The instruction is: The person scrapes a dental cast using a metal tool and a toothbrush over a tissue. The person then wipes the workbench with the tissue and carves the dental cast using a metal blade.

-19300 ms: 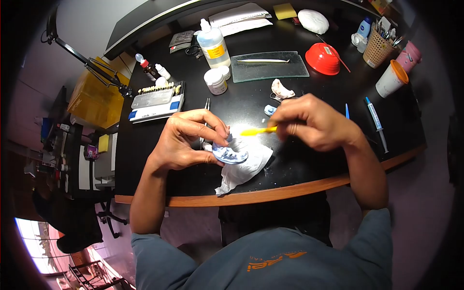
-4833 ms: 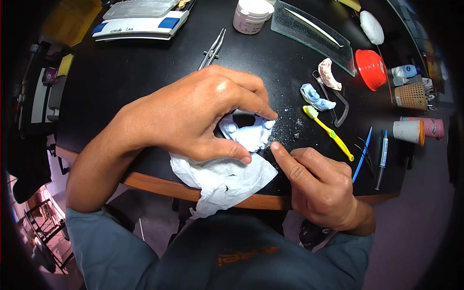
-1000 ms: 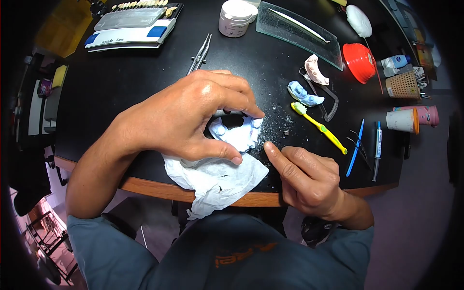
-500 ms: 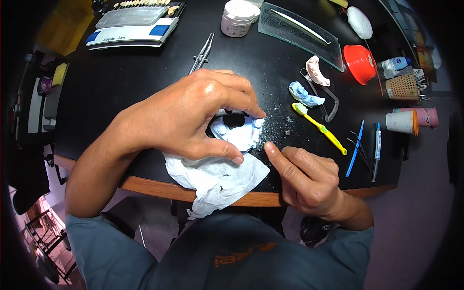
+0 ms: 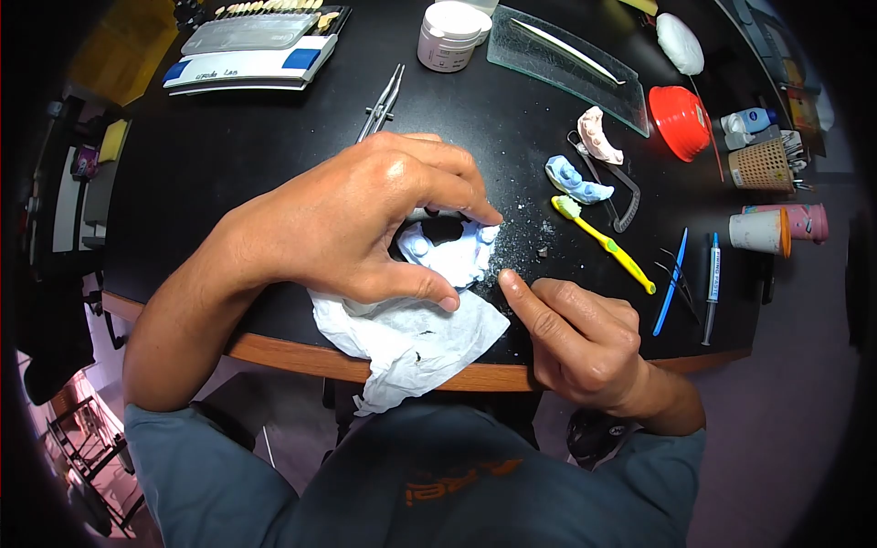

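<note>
- Toothbrush (image 5: 610, 247): yel. plastic, glossy handle
- Dental cast (image 5: 452, 258), L of toothbrush: matt, chalky, plaster-like
- Sm. blue cast (image 5: 577, 180), just beyond toothbrush head: matt, plaster-like, lumpy
- Tissue (image 5: 411, 338), lower L of toothbrush: wht. paper, matt, creased
- Desk top (image 5: 219, 164) under toothbrush: blk., smooth, semi-gloss; front edge (image 5: 489, 377) wood-look
- Tweezers (image 5: 382, 105), upper L of toothbrush: bare metal, shiny
- Slab (image 5: 553, 78), beyond toothbrush: clear glass, smooth
- Bowl (image 5: 676, 119), upper R of toothbrush: red plastic, glossy

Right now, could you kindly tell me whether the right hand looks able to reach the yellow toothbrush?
Probably yes: nothing shows in the right hand, the yellow toothbrush lies close by on the desk, and no object appears to cover it or stand between them.
</note>
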`<state>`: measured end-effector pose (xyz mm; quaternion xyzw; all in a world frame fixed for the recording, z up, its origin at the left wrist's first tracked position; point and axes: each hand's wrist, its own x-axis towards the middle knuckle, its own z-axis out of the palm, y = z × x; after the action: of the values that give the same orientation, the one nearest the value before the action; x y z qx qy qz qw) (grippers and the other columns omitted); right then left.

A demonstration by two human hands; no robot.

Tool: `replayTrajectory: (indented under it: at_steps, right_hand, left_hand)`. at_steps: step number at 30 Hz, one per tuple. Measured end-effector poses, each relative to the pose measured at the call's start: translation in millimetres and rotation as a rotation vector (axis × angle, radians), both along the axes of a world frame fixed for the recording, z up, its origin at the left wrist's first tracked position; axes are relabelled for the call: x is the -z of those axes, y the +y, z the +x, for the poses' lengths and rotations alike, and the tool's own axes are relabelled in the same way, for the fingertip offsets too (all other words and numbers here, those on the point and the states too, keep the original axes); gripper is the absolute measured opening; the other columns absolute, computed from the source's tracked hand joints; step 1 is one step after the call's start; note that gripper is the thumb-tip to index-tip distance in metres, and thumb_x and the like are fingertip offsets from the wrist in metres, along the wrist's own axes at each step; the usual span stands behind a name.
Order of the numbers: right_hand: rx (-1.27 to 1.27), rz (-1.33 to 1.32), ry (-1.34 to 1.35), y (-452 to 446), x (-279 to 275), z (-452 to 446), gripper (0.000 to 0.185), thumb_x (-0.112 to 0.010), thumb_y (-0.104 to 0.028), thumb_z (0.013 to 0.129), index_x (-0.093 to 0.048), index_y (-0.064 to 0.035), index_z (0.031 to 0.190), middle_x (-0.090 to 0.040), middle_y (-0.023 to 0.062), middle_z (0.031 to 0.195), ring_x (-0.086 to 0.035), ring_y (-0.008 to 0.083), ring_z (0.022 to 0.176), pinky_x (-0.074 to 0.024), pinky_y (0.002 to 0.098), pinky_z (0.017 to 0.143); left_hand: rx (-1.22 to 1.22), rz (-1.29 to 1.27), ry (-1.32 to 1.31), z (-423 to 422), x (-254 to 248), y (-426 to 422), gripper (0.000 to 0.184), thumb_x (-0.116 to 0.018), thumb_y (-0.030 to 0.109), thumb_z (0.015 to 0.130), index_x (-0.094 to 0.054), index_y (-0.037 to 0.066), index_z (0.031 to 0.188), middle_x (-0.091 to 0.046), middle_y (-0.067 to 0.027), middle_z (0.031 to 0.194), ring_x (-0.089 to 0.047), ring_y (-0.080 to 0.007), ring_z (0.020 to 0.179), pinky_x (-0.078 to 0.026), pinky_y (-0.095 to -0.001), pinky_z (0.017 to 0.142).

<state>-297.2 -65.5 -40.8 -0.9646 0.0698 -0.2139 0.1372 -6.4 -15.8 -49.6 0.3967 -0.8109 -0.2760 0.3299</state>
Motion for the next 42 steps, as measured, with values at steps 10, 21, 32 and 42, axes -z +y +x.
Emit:
replayTrajectory:
  at_steps: [10,21,32,42]
  right_hand:
    - [-0.001,-0.001,-0.011,0,1,1,0.061,-0.070,0.002,0.069,-0.073,0.0077,0.130,-0.064,0.0089,0.083,-0.061,0.0148,0.058,-0.0497,0.0300,0.048]
    - [0.066,-0.220,0.047,13,0,1,0.049,-0.074,-0.001,0.076,-0.076,0.0078,0.124,-0.061,0.0076,0.081,-0.049,0.0094,0.054,-0.0412,0.0248,0.045]
    - [0.035,-0.343,0.195,14,-22,9,0.036,-0.078,-0.002,0.085,-0.079,0.0067,0.120,-0.060,0.0079,0.082,-0.046,0.0082,0.054,-0.0362,0.0223,0.041]
    - [0.027,-0.276,0.348,12,-45,16,0.035,-0.073,-0.004,0.089,-0.076,0.0078,0.122,-0.057,0.0053,0.080,-0.049,0.0099,0.052,-0.0402,0.0253,0.040]
  left_hand:
    - [-0.005,-0.011,-0.008,0,-1,0,0.064,-0.099,0.031,0.065,-0.077,0.001,0.118,-0.075,-0.0135,0.112,-0.071,-0.0329,0.103,-0.056,-0.0420,0.089]
    - [-0.005,-0.016,0.022,-1,1,-1,0.065,-0.099,0.033,0.065,-0.078,-0.001,0.117,-0.075,-0.0143,0.109,-0.071,-0.0323,0.100,-0.057,-0.0414,0.086]
    - [-0.017,0.008,0.029,-1,0,-1,0.067,-0.101,0.036,0.062,-0.079,-0.001,0.113,-0.075,-0.0143,0.106,-0.072,-0.0319,0.098,-0.058,-0.0410,0.085]
    - [-0.019,-0.020,0.008,-1,0,-3,0.068,-0.101,0.037,0.061,-0.079,0.000,0.113,-0.075,-0.0143,0.106,-0.072,-0.0319,0.097,-0.057,-0.0410,0.085]
